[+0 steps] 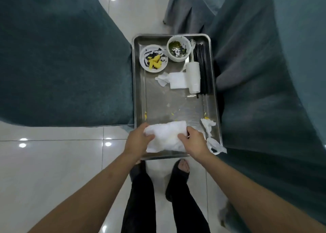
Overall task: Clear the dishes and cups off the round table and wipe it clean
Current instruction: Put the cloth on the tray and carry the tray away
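A steel tray (176, 105) lies lengthwise in front of me between two teal seats. At its near end a folded white cloth (166, 136) is held from both sides: my left hand (138, 141) grips its left edge and my right hand (194, 142) grips its right edge. At the tray's far end sit a white plate (153, 59) with yellow and black scraps and a white bowl (179, 48) with green leftovers. A stack of white cups (193, 77) lies on its side beside black chopsticks (202, 68) and a white spoon (192, 45).
Crumpled tissues lie mid-tray (163, 79) and over the near right rim (210, 135). A folded white napkin (177, 80) sits next to the cups. Teal upholstered seats stand on the left (61, 65) and right (264, 91). My feet (178, 171) stand on glossy white floor tiles (53, 162).
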